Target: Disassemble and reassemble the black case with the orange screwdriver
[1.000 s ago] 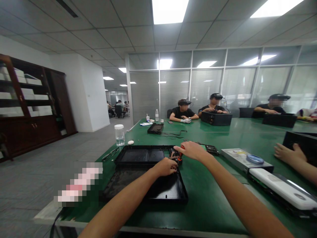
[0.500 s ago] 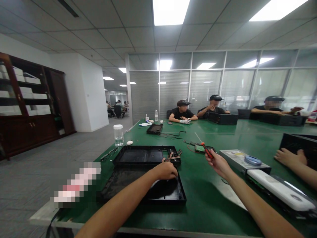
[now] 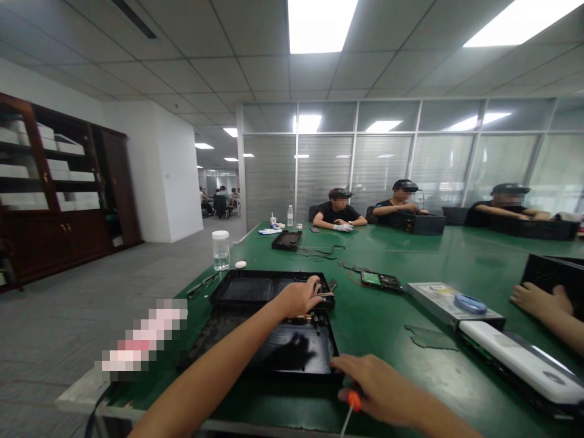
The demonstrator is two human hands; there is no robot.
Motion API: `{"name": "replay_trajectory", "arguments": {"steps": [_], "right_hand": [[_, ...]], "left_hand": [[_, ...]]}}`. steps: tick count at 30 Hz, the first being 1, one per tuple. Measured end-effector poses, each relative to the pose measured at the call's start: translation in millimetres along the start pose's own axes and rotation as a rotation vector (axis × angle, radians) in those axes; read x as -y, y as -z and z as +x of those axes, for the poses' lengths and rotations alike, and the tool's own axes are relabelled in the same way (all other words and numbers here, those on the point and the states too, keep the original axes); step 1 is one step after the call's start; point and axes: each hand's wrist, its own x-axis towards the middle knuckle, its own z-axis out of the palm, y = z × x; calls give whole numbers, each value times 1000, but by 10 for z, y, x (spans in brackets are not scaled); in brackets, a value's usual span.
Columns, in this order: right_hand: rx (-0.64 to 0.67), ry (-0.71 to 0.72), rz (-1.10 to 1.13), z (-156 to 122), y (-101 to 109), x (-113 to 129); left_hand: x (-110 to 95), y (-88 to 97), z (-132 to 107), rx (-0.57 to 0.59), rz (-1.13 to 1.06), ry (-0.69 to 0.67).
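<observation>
We have swung the screwdriver (image 3: 353,399), gripped in our right hand (image 3: 375,389), to the lower black tray's (image 3: 308,364) four o'clock, our left hand (image 3: 297,298) meeting the wires (image 3: 325,294) at one o'clock, pinch indeterminable, suggesting finger work there

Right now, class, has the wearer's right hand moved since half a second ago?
Yes. The right hand moved left and toward the wearer: from well right of the nearer black tray to beside its near right corner.
</observation>
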Motion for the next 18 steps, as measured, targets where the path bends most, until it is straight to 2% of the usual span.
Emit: {"name": "replay_trajectory", "arguments": {"steps": [2, 4, 7, 9, 11, 13, 18], "right_hand": [[10, 24, -209, -172, -84, 191], [-3, 4, -338, -307, -127, 267], [-64, -20, -457, -418, -143, 236], [-76, -40, -471, -438, -146, 191], [-73, -88, -434, -416, -147, 152], [-68, -154, -377, -344, -140, 107], [-30, -254, -363, 128, -52, -149]], "left_hand": [[193, 95, -17, 31, 12, 91], [410, 128, -82, 122, 45, 119], [673, 76, -225, 341, 119, 82], [761, 39, -290, 390, 165, 22], [777, 63, -296, 369, 197, -43], [738, 172, -256, 351, 223, -86], [434, 656, -193, 319, 223, -176]]}}
